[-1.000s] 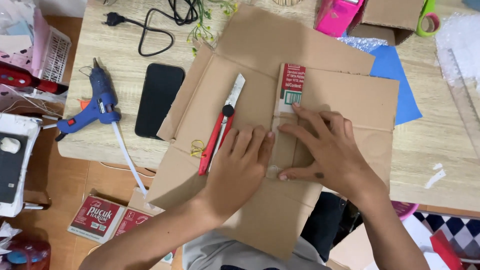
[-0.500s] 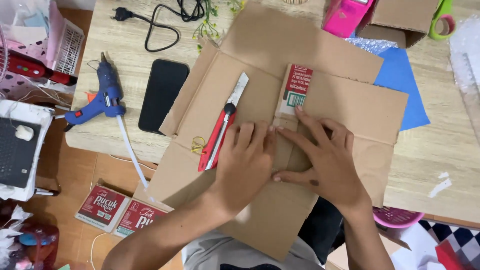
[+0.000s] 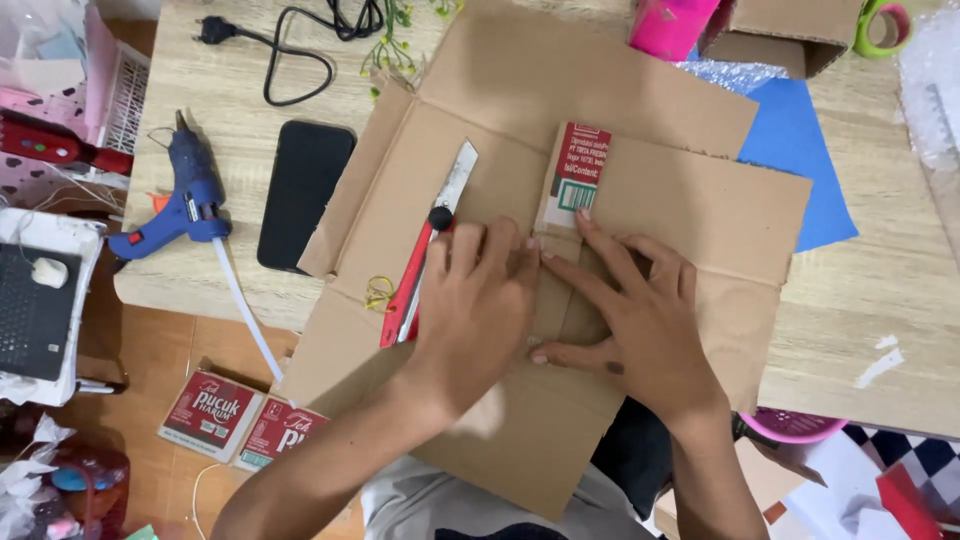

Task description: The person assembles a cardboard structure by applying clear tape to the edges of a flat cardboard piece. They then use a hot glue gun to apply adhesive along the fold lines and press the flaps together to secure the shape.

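A large flattened brown cardboard sheet (image 3: pixel 680 200) lies over the wooden table's near edge. My left hand (image 3: pixel 475 310) presses flat on it, fingers together. Beside it my right hand (image 3: pixel 630 315) also lies flat with fingers spread, fingertips at a narrow cardboard strip with a red and white printed label (image 3: pixel 577 178). The two hands touch at the strip's lower part. A red utility knife (image 3: pixel 425 255) with its blade out rests on the cardboard just left of my left hand. A small yellow rubber band (image 3: pixel 379 292) lies beside the knife.
A blue glue gun (image 3: pixel 190 195) and a black phone (image 3: pixel 305 192) lie at the left, with a black power cord (image 3: pixel 290 45) behind. Blue paper (image 3: pixel 800 150), a pink object (image 3: pixel 670 25), a cardboard box (image 3: pixel 790 35) and green tape (image 3: pixel 885 25) sit at back right. Red packets (image 3: pixel 212 413) lie on the floor.
Both hands stay pressed on the cardboard at the same spot. The view has shifted slightly, so the scene sits a little more to the right.
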